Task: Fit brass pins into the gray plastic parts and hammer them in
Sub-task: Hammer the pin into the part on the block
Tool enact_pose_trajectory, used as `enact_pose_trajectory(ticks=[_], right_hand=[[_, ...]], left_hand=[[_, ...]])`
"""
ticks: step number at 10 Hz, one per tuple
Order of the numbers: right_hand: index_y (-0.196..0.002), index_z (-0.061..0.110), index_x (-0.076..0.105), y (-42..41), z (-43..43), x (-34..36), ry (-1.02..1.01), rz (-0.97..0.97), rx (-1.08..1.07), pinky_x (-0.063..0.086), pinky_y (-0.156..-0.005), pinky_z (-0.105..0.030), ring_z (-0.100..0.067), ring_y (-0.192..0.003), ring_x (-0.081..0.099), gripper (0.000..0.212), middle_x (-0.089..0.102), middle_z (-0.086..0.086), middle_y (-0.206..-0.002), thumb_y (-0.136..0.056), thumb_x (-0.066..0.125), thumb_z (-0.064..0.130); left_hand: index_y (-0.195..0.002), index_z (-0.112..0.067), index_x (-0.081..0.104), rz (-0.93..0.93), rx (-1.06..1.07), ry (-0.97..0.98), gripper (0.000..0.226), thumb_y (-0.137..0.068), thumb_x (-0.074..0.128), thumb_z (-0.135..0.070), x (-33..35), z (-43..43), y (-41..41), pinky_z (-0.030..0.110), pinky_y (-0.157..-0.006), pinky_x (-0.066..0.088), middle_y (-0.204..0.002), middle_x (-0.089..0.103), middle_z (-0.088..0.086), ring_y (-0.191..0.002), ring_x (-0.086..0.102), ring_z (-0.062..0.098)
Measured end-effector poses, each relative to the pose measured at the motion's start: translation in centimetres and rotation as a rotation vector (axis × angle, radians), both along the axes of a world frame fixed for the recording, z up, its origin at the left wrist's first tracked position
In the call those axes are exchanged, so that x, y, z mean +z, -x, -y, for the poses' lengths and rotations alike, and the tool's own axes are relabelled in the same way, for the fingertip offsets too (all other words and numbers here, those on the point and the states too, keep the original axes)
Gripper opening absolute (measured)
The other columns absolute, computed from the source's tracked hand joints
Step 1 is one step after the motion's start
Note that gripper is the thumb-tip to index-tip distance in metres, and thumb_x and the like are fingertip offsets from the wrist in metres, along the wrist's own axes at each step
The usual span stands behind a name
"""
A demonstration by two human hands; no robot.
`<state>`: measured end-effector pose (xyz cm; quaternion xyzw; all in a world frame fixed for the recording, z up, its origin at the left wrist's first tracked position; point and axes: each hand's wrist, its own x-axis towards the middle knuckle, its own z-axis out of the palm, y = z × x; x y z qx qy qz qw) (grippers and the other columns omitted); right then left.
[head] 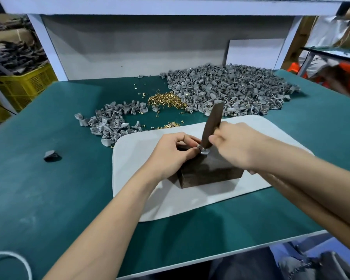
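Observation:
My left hand [175, 151] pinches a small gray plastic part [202, 150] on top of a dark wooden block [208, 172]. My right hand [236, 144] grips a dark brown striking tool [212, 126], held upright with its lower end down on that part. The block stands on a white mat [170, 199]. A heap of brass pins [166, 101] lies behind the mat. A large pile of gray parts [230, 89] spreads at the back right, and a smaller pile of gray parts [111, 122] lies at the back left.
The green table [48, 188] carries a lone gray part [51, 156] on the left. A white back panel [149, 43] and frame close off the rear. A yellow crate [22, 87] stands off the table at the left. A white cable [12, 259] curls at the lower left.

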<state>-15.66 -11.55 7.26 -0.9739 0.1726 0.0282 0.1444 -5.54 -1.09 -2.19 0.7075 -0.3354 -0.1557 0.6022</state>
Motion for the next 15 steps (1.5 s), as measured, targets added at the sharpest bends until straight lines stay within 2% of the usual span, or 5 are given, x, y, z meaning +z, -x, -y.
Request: enact_pose_trajectory(ticks=[4,9,11,13,15], right_hand=[[-0.063,0.012,0.032,-0.4,0.7,0.3,-0.051,0.086,-0.033,0.029,-0.05,-0.018,-0.008,-0.056,0.033,0.041,0.039,-0.001,-0.065,-0.102,0.032,0.023],[-0.071,0.013,0.041,-6.0,10.8,-5.7,-1.577,0.327,-0.382,0.023,-0.03,-0.013,-0.003,-0.029,0.022,0.033,0.028,0.005,-0.046,-0.094,0.043,0.036],[-0.083,0.0,0.055,-7.6,11.0,-8.9,-1.338,0.497,-0.429,0.049,-0.042,-0.024,-0.012,-0.034,0.046,0.021,0.048,-0.007,-0.05,-0.097,0.045,0.014],[-0.064,0.008,0.061,-7.6,11.9,-9.6,-0.146,0.464,-0.461,0.036,-0.053,-0.027,-0.031,-0.062,0.051,0.034,0.055,-0.008,-0.059,-0.082,0.052,0.035],[-0.068,0.013,0.062,-7.9,13.0,-10.6,0.024,0.35,-0.455,0.035,-0.059,-0.03,-0.03,-0.064,0.045,0.036,0.047,-0.006,-0.061,-0.083,0.049,0.042]], left_hand=[[-0.068,-0.011,0.06,-0.012,-0.01,-0.01,0.023,-0.083,0.066,0.005,0.3,-0.1,0.0,0.011,-0.072,0.049,-0.092,0.066,-0.005,-0.072,0.063,-0.002],[-0.063,-0.017,0.067,-0.114,0.042,-0.001,0.023,-0.082,0.07,-0.005,0.0,0.0,0.3,0.01,-0.075,0.048,-0.095,0.07,-0.01,-0.08,0.064,-0.004],[-0.067,-0.015,0.066,-0.117,0.064,-0.027,0.02,-0.082,0.068,-0.003,0.0,-0.1,0.4,0.006,-0.073,0.044,-0.096,0.071,-0.01,-0.085,0.064,-0.004],[-0.071,-0.008,0.066,-0.09,0.085,-0.117,0.013,-0.083,0.067,-0.002,1.1,-0.5,1.1,0.007,-0.077,0.044,-0.102,0.071,-0.006,-0.093,0.064,-0.001],[-0.07,-0.015,0.065,0.002,0.132,-0.165,0.016,-0.083,0.068,-0.005,5.0,5.2,-1.7,0.011,-0.07,0.051,-0.089,0.073,0.005,-0.08,0.065,0.006]])
